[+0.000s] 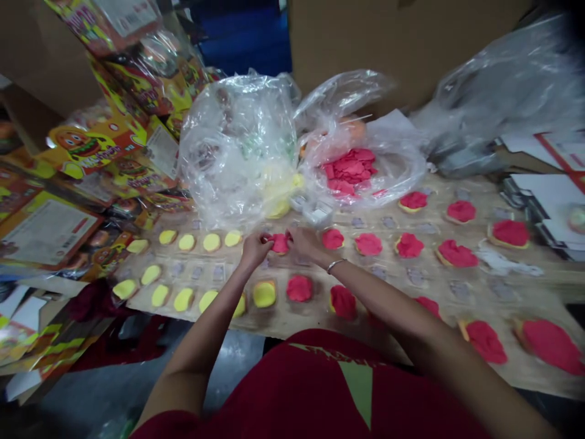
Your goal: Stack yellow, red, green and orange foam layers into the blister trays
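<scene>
Over the middle of the table, my left hand [256,249] and my right hand [305,242] pinch a soft red ruffled piece [280,244] from its two sides. What lies directly under it is hidden. Right of my hands, similar red pieces [368,244] sit on pale yellow rounds in clear plastic trays. To the left are rounds with bare yellow tops, such as a yellow round [211,242] in the back row. Nearer my body, another yellow-topped round [264,294] lies beside a red-topped one [299,288].
Behind my hands stand a clear plastic bag [242,146] and an open bag of red pieces [350,171]. Printed burger-picture packages [86,146] are stacked at the left. White boxes or cards [543,201] lie at the right, near loose plastic film [512,91].
</scene>
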Available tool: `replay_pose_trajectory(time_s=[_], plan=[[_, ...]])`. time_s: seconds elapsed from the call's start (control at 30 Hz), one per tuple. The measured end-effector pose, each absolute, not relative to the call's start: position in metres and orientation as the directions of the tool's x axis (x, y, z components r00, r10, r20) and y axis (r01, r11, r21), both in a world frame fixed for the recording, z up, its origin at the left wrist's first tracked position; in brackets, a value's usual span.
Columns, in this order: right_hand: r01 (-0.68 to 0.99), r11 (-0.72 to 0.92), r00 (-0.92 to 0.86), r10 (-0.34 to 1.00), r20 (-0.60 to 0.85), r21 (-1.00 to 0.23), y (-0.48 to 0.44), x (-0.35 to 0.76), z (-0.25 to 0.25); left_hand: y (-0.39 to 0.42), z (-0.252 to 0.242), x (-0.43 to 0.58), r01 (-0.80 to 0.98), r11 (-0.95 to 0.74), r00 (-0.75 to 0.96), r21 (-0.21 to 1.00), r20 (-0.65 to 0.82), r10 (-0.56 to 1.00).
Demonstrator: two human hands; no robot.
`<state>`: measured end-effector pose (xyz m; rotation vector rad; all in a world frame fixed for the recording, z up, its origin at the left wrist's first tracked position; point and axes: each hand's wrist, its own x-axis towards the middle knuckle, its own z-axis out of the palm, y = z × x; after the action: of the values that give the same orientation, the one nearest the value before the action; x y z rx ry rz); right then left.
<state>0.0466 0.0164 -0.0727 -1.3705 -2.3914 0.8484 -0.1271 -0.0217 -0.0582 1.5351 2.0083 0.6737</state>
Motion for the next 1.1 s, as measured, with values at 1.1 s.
replay_pose_trajectory(time_s=[1.1], plan=[[0.644, 0.349, -0.242, 0.937, 0.252, -0.681, 0.144, 0.177, -0.067, 0.035, -0.051, -0.045, 0.823, -0.551, 0.501, 0.136, 0.281, 0.819]])
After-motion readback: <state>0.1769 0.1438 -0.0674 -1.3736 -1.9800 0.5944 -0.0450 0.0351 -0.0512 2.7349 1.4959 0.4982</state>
